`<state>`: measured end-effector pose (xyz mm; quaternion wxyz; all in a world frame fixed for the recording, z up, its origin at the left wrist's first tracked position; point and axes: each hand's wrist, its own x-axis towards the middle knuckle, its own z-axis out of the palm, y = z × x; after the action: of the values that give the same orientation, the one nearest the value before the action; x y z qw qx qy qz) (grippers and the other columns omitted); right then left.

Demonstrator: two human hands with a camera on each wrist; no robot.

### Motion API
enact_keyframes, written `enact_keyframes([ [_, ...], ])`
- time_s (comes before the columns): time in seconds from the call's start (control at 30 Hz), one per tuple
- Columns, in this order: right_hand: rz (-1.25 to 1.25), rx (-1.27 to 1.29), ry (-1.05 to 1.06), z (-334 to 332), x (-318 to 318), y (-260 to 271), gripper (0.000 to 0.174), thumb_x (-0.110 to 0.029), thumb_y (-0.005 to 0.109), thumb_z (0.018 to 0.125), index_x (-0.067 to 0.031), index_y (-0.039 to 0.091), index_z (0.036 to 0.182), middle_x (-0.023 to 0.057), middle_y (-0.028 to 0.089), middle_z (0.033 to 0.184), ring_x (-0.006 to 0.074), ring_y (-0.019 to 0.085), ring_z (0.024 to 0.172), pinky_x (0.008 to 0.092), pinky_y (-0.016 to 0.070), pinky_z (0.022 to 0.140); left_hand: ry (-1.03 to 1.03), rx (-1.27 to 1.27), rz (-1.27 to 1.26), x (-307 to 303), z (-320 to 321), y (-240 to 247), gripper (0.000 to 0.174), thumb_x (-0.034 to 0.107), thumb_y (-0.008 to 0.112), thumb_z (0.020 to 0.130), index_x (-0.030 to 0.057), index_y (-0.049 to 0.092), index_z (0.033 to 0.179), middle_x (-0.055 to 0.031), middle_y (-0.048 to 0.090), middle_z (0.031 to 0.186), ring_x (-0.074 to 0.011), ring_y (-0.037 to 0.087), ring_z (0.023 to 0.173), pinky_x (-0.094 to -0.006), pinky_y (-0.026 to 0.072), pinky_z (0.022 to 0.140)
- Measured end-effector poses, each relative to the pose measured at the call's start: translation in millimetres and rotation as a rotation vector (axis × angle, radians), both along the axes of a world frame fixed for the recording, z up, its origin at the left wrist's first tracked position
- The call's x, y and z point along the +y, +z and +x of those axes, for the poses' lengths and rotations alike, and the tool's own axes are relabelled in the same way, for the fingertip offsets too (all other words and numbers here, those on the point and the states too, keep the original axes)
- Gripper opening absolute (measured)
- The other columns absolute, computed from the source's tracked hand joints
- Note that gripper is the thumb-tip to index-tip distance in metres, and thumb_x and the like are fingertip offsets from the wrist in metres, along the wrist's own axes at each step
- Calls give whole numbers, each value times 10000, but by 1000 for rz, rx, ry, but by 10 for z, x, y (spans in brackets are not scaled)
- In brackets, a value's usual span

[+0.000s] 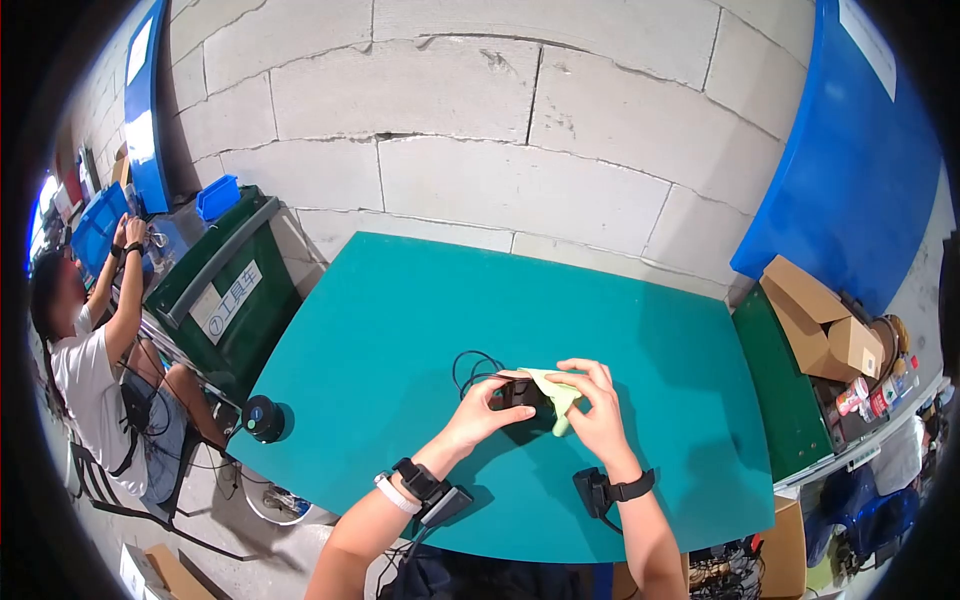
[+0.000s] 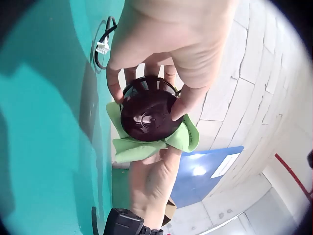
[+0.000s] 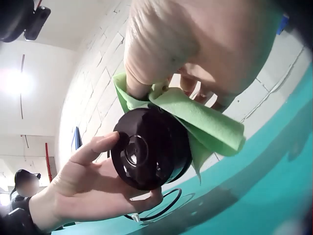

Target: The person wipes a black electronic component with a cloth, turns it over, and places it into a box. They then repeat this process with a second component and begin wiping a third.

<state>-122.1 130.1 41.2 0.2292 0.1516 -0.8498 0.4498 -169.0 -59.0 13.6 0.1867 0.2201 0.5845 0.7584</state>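
Note:
My left hand [image 1: 478,412] grips a glossy black round device [image 2: 149,115] by its rim, thumb on the near face and fingers curled round the far side. A light green cloth [image 3: 205,117] lies against the device's edge, pinched in my right hand [image 1: 598,415]. In the right wrist view the device [image 3: 144,149] shows its shiny round face, with the cloth bunched along its side. A black cable [image 1: 456,370] with a white connector [image 2: 102,47] loops beside the device, near the green table surface.
A black round object [image 1: 262,418] stands at the left edge of the green table [image 1: 400,290]. To the left, a person in a white shirt sits by a green tool cart [image 1: 250,300]. Open cardboard boxes [image 1: 815,325] and bottles sit at the right. A block wall rises behind.

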Motion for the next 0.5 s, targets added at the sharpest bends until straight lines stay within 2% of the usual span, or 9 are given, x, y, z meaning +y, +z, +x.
enact_keyframes([
  [0.1, 49, 29, -32, 5, -11, -6, 359, 40, 599, 671, -77, 673, 1001, 65, 575, 1089, 252, 505, 1047, 359, 438, 898, 22, 89, -105, -5, 1, -17, 402, 65, 735, 759, 36, 598, 1136, -5, 616, 1024, -102, 556, 932, -276, 467, 824],
  [0.3, 68, 11, -21, -17, 21, -24, 256, 30, 565, 671, -34, 633, 909, 73, 606, 954, 245, 546, 942, 346, 446, 814, 8, 196, -160, 3, -7, -87, 434, 59, 751, 742, 35, 596, 1148, -12, 619, 1046, -103, 555, 936, -277, 462, 834],
  [0.37, -25, -94, 27, -28, 40, -34, 256, 14, 575, 663, -28, 621, 911, 75, 591, 893, 260, 539, 900, 346, 435, 817, -1, 182, -142, -2, 4, -38, 437, 57, 748, 745, 39, 594, 1154, -14, 617, 1057, -106, 557, 950, -279, 461, 843],
  [0.5, -17, -130, -3, -27, 94, -12, 232, -5, 581, 670, -19, 611, 900, 76, 589, 873, 262, 541, 891, 356, 433, 812, -17, 62, -23, -15, 29, 67, 433, 39, 733, 755, 46, 590, 1163, -20, 604, 1101, -118, 561, 1001, -283, 463, 879],
])
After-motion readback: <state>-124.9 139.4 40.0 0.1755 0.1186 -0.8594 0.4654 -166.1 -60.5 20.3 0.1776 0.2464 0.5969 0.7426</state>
